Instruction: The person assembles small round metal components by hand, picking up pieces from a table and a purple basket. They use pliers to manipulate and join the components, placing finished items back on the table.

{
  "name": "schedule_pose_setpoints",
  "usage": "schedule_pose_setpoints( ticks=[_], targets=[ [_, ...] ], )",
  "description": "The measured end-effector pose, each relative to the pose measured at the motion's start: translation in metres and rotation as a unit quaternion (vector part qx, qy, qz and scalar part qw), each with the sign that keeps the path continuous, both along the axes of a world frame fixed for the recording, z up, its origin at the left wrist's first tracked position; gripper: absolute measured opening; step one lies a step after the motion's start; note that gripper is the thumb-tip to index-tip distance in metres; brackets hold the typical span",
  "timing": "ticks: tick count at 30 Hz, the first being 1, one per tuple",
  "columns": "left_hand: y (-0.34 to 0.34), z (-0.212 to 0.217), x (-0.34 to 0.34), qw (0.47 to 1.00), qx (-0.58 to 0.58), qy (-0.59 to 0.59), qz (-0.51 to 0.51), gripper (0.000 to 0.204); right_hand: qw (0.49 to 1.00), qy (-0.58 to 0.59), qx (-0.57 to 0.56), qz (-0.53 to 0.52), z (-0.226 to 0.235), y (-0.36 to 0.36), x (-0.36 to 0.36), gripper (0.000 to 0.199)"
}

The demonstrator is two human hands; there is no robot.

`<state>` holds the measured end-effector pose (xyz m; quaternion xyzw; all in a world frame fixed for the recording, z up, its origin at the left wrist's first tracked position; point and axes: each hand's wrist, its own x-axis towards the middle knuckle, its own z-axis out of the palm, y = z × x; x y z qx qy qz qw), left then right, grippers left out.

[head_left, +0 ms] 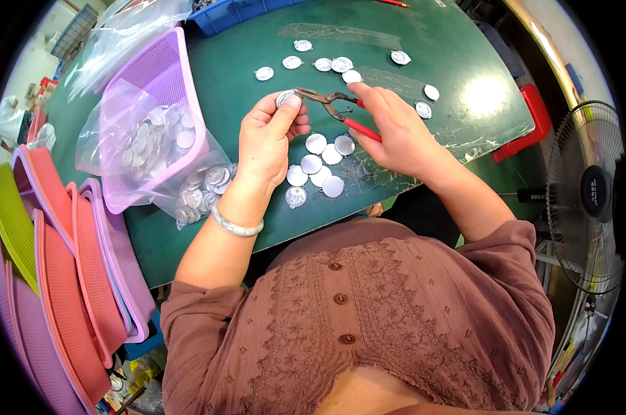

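Between the thumb and fingers of my left hand (268, 135) is a round silver medallion (286, 99), held up above the table. My right hand (399, 131) grips red-handled pliers (361, 128), whose jaws reach the medallion's right edge. Whether the jaws have closed on it is too small to tell. Nearest me, below the hands, lies a loose group of silver medallions (311, 164), several with plain faces up. Beyond the hands more medallions (341, 64) are scattered, some showing relief and small loops at the rim.
Left of my arm, a purple basket (194, 104) holds a clear bag with medallions; another heap (202, 190) spills beside it. Stacked pink, purple and green baskets (71, 277) stand at the left. A blue crate (223, 17) sits at the back of the green table (465, 62). A fan (589, 194) stands right.
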<state>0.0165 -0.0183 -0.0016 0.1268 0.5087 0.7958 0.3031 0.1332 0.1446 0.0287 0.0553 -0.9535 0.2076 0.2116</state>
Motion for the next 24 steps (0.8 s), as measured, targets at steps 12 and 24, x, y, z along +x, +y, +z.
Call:
schedule_pose_setpoints(
  ticks=[12,24],
  targets=[
    [0.0010,0.0012,0.0022,1.000,0.024,-0.010,-0.008,0.014,0.999,-0.032,-0.015,0.001,-0.0047,-0.0020,0.0006,0.046],
    [0.0008,-0.0016,0.0056,1.000,0.023,-0.004,0.020,0.015,0.992,-0.097,-0.082,0.023,-0.0092,-0.0056,-0.0026,0.039]
  ],
)
